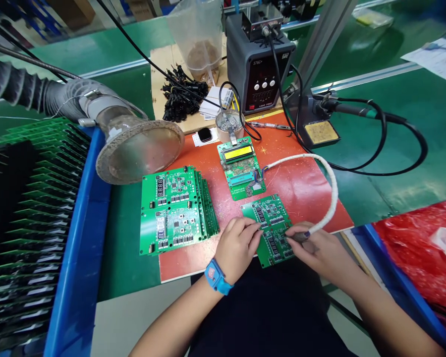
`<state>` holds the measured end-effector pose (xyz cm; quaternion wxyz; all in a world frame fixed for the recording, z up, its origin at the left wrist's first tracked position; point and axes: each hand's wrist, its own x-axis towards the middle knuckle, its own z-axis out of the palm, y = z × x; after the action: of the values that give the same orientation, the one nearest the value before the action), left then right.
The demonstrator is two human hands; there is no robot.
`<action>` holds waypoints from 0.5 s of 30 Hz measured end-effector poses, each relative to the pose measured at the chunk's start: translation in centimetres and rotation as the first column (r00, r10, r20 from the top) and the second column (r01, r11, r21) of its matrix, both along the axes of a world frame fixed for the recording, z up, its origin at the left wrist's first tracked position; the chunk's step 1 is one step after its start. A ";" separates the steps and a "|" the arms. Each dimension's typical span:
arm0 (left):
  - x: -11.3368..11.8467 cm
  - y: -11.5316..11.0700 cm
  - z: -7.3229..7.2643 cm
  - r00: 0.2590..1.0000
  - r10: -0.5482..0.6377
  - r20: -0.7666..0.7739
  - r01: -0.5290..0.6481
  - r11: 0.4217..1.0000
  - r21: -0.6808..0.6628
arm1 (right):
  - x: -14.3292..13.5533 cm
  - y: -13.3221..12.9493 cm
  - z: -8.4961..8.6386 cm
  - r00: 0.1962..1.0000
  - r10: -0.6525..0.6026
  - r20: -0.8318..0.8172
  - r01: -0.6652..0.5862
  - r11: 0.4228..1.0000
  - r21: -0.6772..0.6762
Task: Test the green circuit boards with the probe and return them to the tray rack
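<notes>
A green circuit board (269, 225) with digit displays lies at the front edge of the orange-red mat. My left hand (240, 243), fingers curled, grips its left edge. In my right hand (312, 248) is the end of a white-wrapped cable (334, 193), a probe pressed against the board's right side; its tip is hidden by my fingers. The cable runs back to a small programmer board (241, 168) with a lit yellow screen. To the left stands a stack of similar green boards (171, 213).
A fume extractor hood (141, 148) hangs at left, above a blue bin (72, 218) with boards in rows. Behind are a soldering station (260, 74), a tin (228, 126), black leads (182, 94) and an iron holder (315, 124). Red plastic (419, 248) fills a bin at right.
</notes>
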<state>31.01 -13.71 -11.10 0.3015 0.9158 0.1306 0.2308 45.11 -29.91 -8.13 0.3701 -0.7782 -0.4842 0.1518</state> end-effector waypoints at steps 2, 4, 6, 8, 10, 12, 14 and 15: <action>0.0 0.0 0.0 1.000 0.001 -0.001 -0.001 1.000 -0.002 | 0.0 0.0 0.0 1.000 0.012 -0.002 -0.012 1.000 -0.008; -0.1 -0.1 -0.1 1.000 0.000 -0.006 0.000 1.000 -0.007 | 0.0 0.0 -0.1 1.000 0.012 0.003 -0.012 1.000 -0.015; -0.1 -0.1 -0.2 1.000 0.000 -0.014 0.000 1.000 -0.016 | 0.0 -0.1 -0.2 1.000 0.009 0.010 -0.009 1.000 -0.024; -0.1 -0.1 -0.3 1.000 -0.001 -0.015 0.000 1.000 -0.022 | 0.0 -0.2 -0.3 1.000 0.023 0.008 -0.022 0.999 -0.028; -0.1 -0.1 -0.4 1.000 0.000 -0.011 0.000 1.000 -0.020 | 0.1 -0.3 -0.3 0.999 0.045 -0.003 -0.045 0.998 -0.034; 0.0 -0.1 -0.3 1.000 0.001 -0.005 -0.001 1.000 -0.010 | 0.1 -0.4 -0.1 0.998 0.058 -0.021 -0.059 0.997 -0.046; 0.0 -0.1 -0.2 1.000 0.001 -0.009 -0.001 1.000 -0.002 | 0.1 -0.5 0.0 0.998 0.059 -0.037 -0.061 0.996 -0.061; 0.0 -0.1 0.0 1.000 0.000 -0.020 0.000 1.000 0.003 | 0.2 -0.5 0.0 0.998 0.057 -0.039 -0.060 0.996 -0.064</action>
<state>31.00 -13.77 -11.14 0.2987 0.9186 0.1332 0.2220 45.26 -30.45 -8.09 0.3487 -0.7724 -0.4946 0.1928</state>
